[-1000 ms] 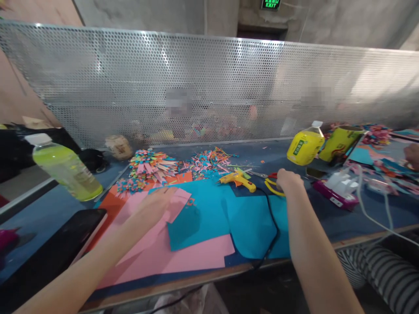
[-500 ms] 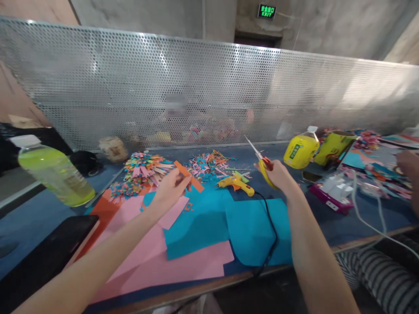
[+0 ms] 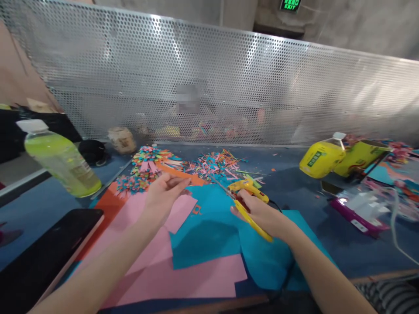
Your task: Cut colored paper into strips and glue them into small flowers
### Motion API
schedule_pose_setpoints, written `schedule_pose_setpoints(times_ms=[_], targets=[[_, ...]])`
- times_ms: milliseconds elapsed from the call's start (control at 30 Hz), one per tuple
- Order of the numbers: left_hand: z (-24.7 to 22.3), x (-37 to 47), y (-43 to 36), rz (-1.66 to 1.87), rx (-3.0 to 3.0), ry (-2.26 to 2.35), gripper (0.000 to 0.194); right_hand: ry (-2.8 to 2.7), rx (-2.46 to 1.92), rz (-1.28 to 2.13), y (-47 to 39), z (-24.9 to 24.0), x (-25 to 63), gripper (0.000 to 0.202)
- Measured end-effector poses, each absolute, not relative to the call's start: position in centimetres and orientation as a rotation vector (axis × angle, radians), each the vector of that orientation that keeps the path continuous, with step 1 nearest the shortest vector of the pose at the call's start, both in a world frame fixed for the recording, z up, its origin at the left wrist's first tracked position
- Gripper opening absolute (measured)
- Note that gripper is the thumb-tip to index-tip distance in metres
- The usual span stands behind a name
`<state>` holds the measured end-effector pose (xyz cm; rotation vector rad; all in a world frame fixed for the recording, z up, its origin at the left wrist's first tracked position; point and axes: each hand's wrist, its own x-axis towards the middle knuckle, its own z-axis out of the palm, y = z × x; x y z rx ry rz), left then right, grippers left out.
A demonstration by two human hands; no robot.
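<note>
green lit sign [image 3: 290, 5] up on the wall, reads EXIT, characters above that chopped by the frame edge, yellow bottle [image 3: 327, 155] with pale lettering on a green label patch [image 3: 314, 158], way too tiny to read, print on the yellow-green drink bottle [image 3: 62, 161] just mush

A: Worn where?
B: On the head, looking forward and down across the worktop [image 3: 281, 189].
A: Set how near?
B: Close behind and above left hand [image 3: 163, 194] and right hand [image 3: 260, 213], well apart from the perforated panel [image 3: 225, 78].
A: Reaching how high?
B: To the exit sign [image 3: 290, 5], at the top edge.
</note>
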<state>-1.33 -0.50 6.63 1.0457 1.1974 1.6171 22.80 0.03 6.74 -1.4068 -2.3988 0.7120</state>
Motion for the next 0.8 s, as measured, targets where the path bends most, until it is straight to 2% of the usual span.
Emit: schedule_pose_setpoints(times_ms=[400, 633, 800], targets=[[7.07, -1.14, -1.31, 1.632, 1.045, 1.132, 0.025, -2.445, -1.458, 0.759, -0.36, 6.64, 22.58, 0.031], [6.74, -1.16, -1.14, 1.609, 1.096, 1.113, 0.019, -2.487, -1.482, 0.785, -0.51, 6.80, 22.29, 0.035], [6.86, -0.84, -1.48, 1.560, 1.088, 1.211, 0.021, -2.502, -1.513, 0.789, -0.46, 6.73, 22.24, 0.039]])
